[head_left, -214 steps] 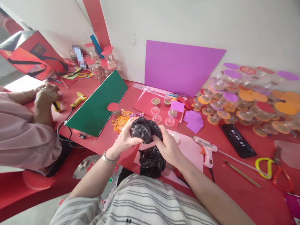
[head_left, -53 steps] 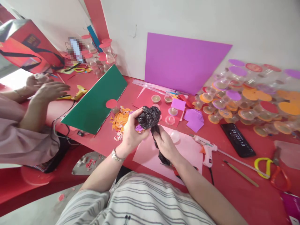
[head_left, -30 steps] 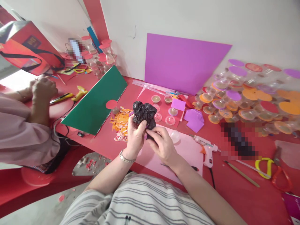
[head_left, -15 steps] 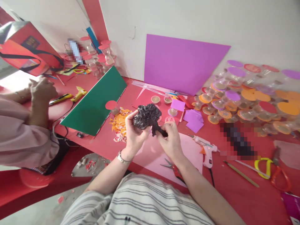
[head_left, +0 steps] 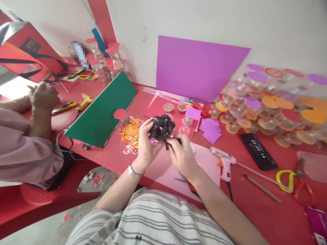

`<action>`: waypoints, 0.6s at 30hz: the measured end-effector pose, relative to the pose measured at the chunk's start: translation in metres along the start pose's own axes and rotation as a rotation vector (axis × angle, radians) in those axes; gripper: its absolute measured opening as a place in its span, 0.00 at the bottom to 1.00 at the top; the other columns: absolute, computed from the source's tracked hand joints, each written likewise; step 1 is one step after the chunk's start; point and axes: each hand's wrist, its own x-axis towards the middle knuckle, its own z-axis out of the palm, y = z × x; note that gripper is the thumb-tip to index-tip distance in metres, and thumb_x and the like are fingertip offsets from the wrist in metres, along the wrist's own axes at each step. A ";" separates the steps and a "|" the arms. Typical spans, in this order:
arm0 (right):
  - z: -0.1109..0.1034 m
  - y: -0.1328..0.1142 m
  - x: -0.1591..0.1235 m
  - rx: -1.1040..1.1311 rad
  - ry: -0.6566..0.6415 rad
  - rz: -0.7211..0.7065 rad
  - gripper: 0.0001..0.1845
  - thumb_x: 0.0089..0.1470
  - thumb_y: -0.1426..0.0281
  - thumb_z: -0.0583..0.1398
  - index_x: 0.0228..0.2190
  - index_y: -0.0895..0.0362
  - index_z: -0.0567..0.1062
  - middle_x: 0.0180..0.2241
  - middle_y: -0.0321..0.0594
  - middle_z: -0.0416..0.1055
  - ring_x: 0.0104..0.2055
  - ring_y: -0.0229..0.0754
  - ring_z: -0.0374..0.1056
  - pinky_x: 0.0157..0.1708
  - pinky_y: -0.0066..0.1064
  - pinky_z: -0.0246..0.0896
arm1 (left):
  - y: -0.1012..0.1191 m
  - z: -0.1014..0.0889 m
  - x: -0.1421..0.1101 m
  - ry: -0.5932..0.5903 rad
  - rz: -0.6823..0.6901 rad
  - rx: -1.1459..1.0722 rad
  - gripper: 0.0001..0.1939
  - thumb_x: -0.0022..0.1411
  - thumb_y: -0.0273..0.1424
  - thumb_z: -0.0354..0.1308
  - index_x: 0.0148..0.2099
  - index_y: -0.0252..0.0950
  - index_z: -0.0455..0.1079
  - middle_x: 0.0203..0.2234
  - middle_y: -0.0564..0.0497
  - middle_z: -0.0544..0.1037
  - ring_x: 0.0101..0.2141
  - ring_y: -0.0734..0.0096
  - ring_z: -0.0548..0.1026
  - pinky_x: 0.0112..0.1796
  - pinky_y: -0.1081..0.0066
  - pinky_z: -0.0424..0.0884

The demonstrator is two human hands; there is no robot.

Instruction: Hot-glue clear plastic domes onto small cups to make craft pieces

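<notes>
A shiny black plastic bag (head_left: 162, 127), bunched into a rounded lump, is between my two hands above the red table. My left hand (head_left: 146, 144) wraps its fingers round the left side of the lump. Gripping the bag's gathered dark end low on the right, my right hand (head_left: 182, 151) has its fingers pinched together, and they hide part of that end. Below my hands lies a pale pink sheet (head_left: 163, 170), with scissors (head_left: 180, 178) partly hidden under my right wrist.
Orange paper scraps (head_left: 131, 131) lie left of my hands, beside a leaning green board (head_left: 102, 114). Rightward are a glue gun (head_left: 224, 161), a phone (head_left: 258, 151), a pencil-like stick (head_left: 262, 188), pliers (head_left: 300, 182) and several stacked plastic-cup hourglasses (head_left: 268, 105). A co-worker's hands (head_left: 44, 97) rest at the left.
The black bag has turned and become a rounder, tighter lump. My right hand has moved slightly left and closer to it, and less of the gathered end shows.
</notes>
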 end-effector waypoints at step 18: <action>-0.013 0.000 0.003 0.335 -0.036 0.034 0.07 0.57 0.74 0.58 0.38 0.52 0.75 0.42 0.42 0.68 0.43 0.41 0.70 0.40 0.34 0.71 | 0.007 -0.005 0.002 -0.237 -0.635 -0.747 0.35 0.51 0.48 0.71 0.56 0.44 0.62 0.52 0.45 0.71 0.51 0.60 0.75 0.49 0.63 0.74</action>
